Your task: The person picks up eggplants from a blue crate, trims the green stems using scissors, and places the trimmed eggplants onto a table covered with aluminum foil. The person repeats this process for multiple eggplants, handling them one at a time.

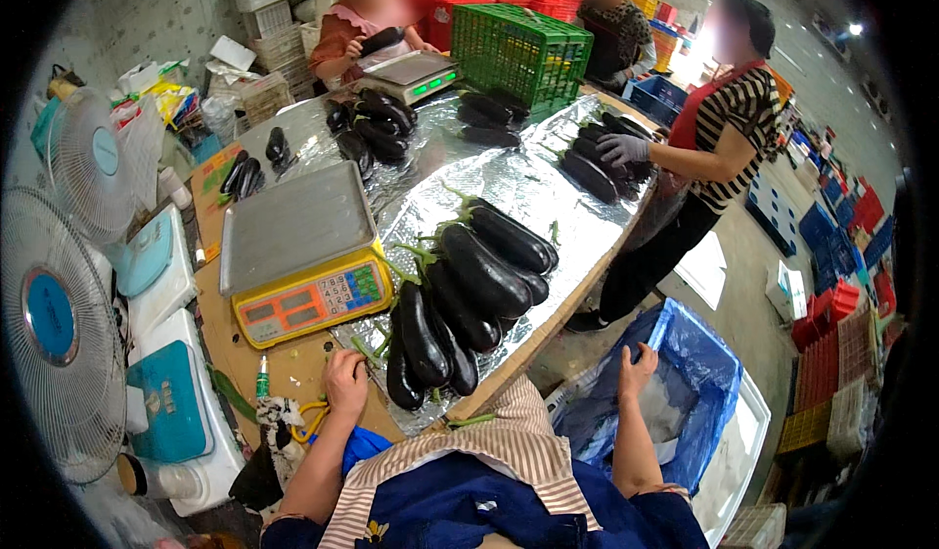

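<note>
My left hand (345, 385) rests on the cardboard at the table's near edge, holding nothing I can see, its fingers loosely bent. Beside it lies a pile of glossy dark eggplants (481, 273) with green stems, spread on silver foil. Just beyond that hand stands a yellow scale (311, 304) with a bare metal pan. My right hand (636, 371) hangs off the table's right side, fingers apart and nothing in them. Under it is a crate lined with blue plastic (719, 363); its contents are mostly hidden.
Across the table a person holds an eggplant (382, 40) by a second scale (410, 75). At right, a gloved hand (623, 149) touches more eggplants (590, 174). A green crate (520, 57) stands at the far edge. Fans (49, 314) and white boxes (181, 402) line the left.
</note>
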The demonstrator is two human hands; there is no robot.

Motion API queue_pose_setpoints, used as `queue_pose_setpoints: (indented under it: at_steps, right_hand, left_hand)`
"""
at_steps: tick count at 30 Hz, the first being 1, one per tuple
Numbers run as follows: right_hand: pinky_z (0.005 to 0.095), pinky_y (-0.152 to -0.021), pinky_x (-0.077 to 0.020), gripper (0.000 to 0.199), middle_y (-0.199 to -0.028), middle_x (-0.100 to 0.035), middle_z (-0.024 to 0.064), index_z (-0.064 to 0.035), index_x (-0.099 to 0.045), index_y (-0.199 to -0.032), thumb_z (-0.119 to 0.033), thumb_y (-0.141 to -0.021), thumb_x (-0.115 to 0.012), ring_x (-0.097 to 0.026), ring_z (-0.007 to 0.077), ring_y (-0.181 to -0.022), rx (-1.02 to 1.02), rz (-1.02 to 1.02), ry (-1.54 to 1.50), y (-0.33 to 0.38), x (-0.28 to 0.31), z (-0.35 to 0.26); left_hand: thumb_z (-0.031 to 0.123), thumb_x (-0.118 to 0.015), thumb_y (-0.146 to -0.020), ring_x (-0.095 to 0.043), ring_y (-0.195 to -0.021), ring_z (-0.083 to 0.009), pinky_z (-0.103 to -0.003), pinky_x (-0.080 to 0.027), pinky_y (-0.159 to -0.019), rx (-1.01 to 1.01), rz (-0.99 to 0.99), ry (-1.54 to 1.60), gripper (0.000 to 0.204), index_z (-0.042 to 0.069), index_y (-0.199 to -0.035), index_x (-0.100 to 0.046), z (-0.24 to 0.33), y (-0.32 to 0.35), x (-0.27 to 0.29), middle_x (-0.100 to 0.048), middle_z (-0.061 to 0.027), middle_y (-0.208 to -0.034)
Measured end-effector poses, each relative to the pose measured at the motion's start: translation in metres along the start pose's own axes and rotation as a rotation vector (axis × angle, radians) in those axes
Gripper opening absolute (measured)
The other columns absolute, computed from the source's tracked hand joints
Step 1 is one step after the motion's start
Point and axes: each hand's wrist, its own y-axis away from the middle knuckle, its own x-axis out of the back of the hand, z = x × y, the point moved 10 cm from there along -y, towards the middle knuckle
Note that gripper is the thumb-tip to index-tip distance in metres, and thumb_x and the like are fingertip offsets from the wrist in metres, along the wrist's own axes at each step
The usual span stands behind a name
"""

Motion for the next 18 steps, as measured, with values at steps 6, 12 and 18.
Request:
queue_pose_setpoints:
  at_steps: [6, 12, 18]
  right_hand:
    - [0.0441, -0.099, -0.0296, 0.037, -0.114, -0.053, 0.0122, -0.0061, -0.055, -0.105, -0.026, -0.076, -0.065, -0.035, 0.0355, -0.122, -0.054, -0.053, -0.003, 0.0009, -0.0021, -0.0007]
    - [0.0440, -0.100, -0.0294, 0.038, -0.117, -0.051, 0.0122, -0.0063, -0.055, -0.106, -0.027, -0.076, -0.065, -0.034, 0.0346, -0.123, -0.087, -0.093, -0.006, 0.0012, -0.0006, -0.0044]
    - [0.0433, -0.100, -0.0303, 0.038, -0.117, -0.052, 0.0121, -0.0063, -0.055, -0.106, -0.026, -0.075, -0.066, -0.035, 0.0348, -0.122, -0.089, -0.093, -0.006, 0.0018, 0.0008, -0.0042]
  left_hand:
    - [0.004, -0.058, -0.073, -0.054, -0.084, -0.0317, -0.039, -0.043, -0.075, 0.009, 0.007, 0.019, 0.008, 0.000, -0.080, -0.061, 0.0046, -0.0007, 0.0040, -0.057, -0.0129, -0.088]
    - [0.005, -0.058, -0.074, -0.056, -0.083, -0.0313, -0.038, -0.044, -0.073, 0.000, 0.010, 0.019, 0.009, 0.001, -0.081, -0.062, 0.0028, -0.0004, 0.0047, -0.058, -0.0130, -0.088]
    - [0.005, -0.058, -0.074, -0.055, -0.084, -0.0314, -0.038, -0.044, -0.073, -0.008, 0.012, 0.019, 0.008, 0.001, -0.081, -0.061, 0.0058, -0.0006, 0.0052, -0.058, -0.0132, -0.088]
